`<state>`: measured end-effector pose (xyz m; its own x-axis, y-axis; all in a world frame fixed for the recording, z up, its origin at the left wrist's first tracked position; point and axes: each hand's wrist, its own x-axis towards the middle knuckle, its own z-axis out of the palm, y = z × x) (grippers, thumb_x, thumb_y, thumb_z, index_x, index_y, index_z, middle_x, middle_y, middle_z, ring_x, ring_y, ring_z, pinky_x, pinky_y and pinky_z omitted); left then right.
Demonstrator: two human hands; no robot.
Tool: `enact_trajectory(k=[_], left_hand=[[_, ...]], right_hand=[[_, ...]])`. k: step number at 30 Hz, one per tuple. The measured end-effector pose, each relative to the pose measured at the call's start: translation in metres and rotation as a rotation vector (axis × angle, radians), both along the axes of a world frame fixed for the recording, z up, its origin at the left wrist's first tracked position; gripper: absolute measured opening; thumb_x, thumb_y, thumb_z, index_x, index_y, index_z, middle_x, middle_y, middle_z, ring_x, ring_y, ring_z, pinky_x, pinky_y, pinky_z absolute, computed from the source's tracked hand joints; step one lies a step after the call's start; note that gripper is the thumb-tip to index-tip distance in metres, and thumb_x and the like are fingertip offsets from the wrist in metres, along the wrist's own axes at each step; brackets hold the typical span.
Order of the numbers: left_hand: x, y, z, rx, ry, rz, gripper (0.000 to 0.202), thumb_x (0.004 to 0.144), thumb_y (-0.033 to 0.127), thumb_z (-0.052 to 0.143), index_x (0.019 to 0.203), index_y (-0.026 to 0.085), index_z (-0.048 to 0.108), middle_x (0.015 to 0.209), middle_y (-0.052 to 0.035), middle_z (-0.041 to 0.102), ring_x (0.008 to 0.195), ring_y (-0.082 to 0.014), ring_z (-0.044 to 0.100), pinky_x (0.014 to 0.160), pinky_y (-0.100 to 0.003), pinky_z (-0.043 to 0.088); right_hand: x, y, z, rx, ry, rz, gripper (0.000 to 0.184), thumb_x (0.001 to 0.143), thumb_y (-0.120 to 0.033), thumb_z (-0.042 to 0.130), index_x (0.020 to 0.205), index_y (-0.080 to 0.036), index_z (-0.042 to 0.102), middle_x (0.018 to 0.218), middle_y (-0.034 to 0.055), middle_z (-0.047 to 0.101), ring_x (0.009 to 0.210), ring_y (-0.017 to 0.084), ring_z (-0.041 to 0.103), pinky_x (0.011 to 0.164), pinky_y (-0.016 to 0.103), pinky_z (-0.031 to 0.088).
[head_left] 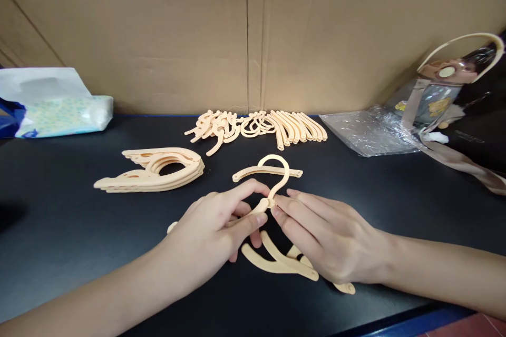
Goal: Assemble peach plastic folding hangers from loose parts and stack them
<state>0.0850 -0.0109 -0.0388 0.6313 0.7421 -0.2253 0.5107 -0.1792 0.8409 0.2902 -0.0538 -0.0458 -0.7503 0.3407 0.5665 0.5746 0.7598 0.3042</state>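
Between my two hands is a cream plastic hanger hook [281, 168] with a hanger arm joined at its base. My left hand [225, 221] pinches the arm between thumb and fingers, just left of the joint. On the other side, the fingertips of my right hand [328, 226] press together at the joint. Under my hands lie loose Y-shaped hanger arms [276, 265], partly hidden by the right hand. A slim curved bar [253, 170] rests on the table behind the hook.
A stack of folded hangers [158, 181] lies left of my hands. Loose hooks and curved bars [300, 126] are piled at the back. A tissue pack [67, 113] stands far left. Clear plastic wrap [367, 131] and a bottle with a strap [438, 95] sit at right.
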Motion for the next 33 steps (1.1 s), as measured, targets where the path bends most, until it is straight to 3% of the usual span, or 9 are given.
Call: enact_trajectory(k=[4, 8, 12, 17, 23, 28, 31, 33], left_hand=[[-0.001, 0.003, -0.003, -0.02, -0.071, 0.01, 0.028, 0.094, 0.043, 0.047, 0.118, 0.029, 0.05, 0.078, 0.006, 0.065, 0.048, -0.0085, 0.054, 0.048, -0.02, 0.043], [-0.003, 0.002, -0.006, 0.04, -0.102, 0.063, 0.022, 0.094, 0.043, 0.045, 0.109, 0.028, 0.049, 0.09, 0.0036, 0.064, 0.056, -0.01, 0.058, 0.056, -0.023, 0.048], [-0.009, 0.003, -0.009, 0.182, -0.012, 0.189, 0.024, 0.094, 0.046, 0.041, 0.11, 0.029, 0.047, 0.087, 0.0026, 0.064, 0.062, -0.0137, 0.059, 0.063, -0.029, 0.048], [-0.016, 0.012, -0.009, 0.213, 0.032, 0.282, 0.035, 0.092, 0.051, 0.042, 0.12, 0.031, 0.046, 0.089, 0.0006, 0.064, 0.063, -0.0157, 0.057, 0.056, -0.028, 0.043], [-0.013, 0.019, -0.005, 0.099, -0.084, 0.317, 0.033, 0.087, 0.048, 0.053, 0.112, 0.027, 0.051, 0.086, 0.0007, 0.06, 0.07, -0.0156, 0.056, 0.044, -0.02, 0.035], [-0.013, 0.021, -0.005, 0.028, -0.18, 0.339, 0.023, 0.085, 0.046, 0.056, 0.092, 0.024, 0.056, 0.079, 0.0021, 0.056, 0.069, -0.0137, 0.052, 0.046, -0.016, 0.041], [-0.014, 0.023, -0.003, -0.039, -0.176, 0.33, 0.039, 0.086, 0.057, 0.054, 0.073, 0.02, 0.058, 0.069, 0.0026, 0.053, 0.061, -0.011, 0.049, 0.05, -0.017, 0.046], [-0.014, 0.024, 0.001, -0.113, -0.172, 0.327, 0.041, 0.082, 0.06, 0.058, 0.073, 0.019, 0.063, 0.066, 0.0034, 0.053, 0.057, -0.009, 0.049, 0.053, -0.017, 0.047]], right_hand=[[0.002, 0.004, 0.003, -0.047, 0.006, -0.052, 0.042, 0.098, -0.005, 0.034, 0.071, -0.014, 0.065, 0.071, 0.0079, 0.068, 0.066, 0.018, 0.061, 0.061, 0.031, 0.052], [0.015, 0.018, 0.005, -0.064, 0.051, -0.175, 0.024, 0.096, -0.01, 0.05, 0.078, -0.013, 0.066, 0.075, 0.0048, 0.069, 0.071, 0.017, 0.062, 0.064, 0.03, 0.049], [0.031, 0.037, 0.0, -0.109, 0.129, -0.289, 0.013, 0.096, -0.018, 0.057, 0.089, -0.012, 0.067, 0.084, 0.0051, 0.07, 0.08, 0.018, 0.063, 0.073, 0.031, 0.049], [0.034, 0.049, -0.009, -0.292, 0.072, -0.34, 0.024, 0.095, -0.027, 0.06, 0.114, -0.014, 0.066, 0.109, 0.0086, 0.066, 0.099, 0.023, 0.06, 0.082, 0.036, 0.046], [0.034, 0.05, -0.009, -0.431, 0.05, -0.377, 0.02, 0.101, -0.018, 0.043, 0.097, -0.014, 0.062, 0.095, 0.0066, 0.064, 0.085, 0.021, 0.056, 0.076, 0.036, 0.04], [0.041, 0.049, -0.006, -0.628, 0.204, -0.31, 0.02, 0.099, -0.013, 0.034, 0.096, -0.016, 0.053, 0.089, 0.0042, 0.06, 0.078, 0.017, 0.055, 0.074, 0.031, 0.04], [0.043, 0.048, -0.006, -0.716, 0.25, -0.298, 0.021, 0.1, -0.022, 0.036, 0.087, -0.019, 0.052, 0.074, -0.0008, 0.056, 0.065, 0.014, 0.051, 0.064, 0.026, 0.037], [0.042, 0.048, -0.006, -0.731, 0.236, -0.294, 0.027, 0.1, -0.033, 0.044, 0.079, -0.019, 0.053, 0.066, -0.0032, 0.051, 0.058, 0.012, 0.047, 0.058, 0.025, 0.033]])
